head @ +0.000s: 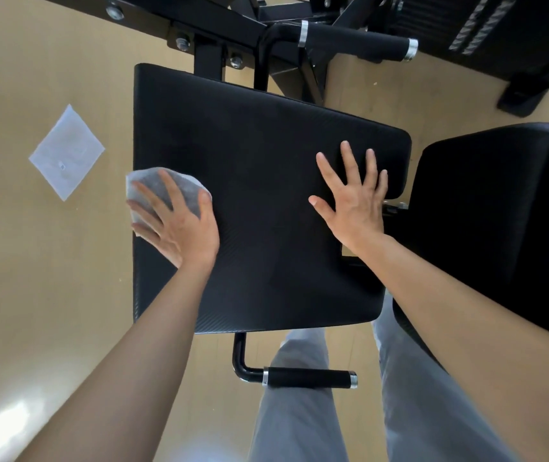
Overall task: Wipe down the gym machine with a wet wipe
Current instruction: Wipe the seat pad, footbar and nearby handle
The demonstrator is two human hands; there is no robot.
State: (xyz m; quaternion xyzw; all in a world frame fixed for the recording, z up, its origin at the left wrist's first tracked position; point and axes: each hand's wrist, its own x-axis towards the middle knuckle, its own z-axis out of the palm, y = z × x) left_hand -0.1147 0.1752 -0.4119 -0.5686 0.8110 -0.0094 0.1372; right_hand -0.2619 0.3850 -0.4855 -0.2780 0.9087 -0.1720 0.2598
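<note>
The left hand [179, 225] presses the wipe [163, 191] flat-fingered at the seat pad's [259, 208] left edge; unwiped pad stretches rightward toward the spread, bracing right hand [353, 201].

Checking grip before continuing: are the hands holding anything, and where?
Nothing is gripped. The left hand presses the white wet wipe on the black padded seat at its left edge; the right hand lies flat on it.
</note>
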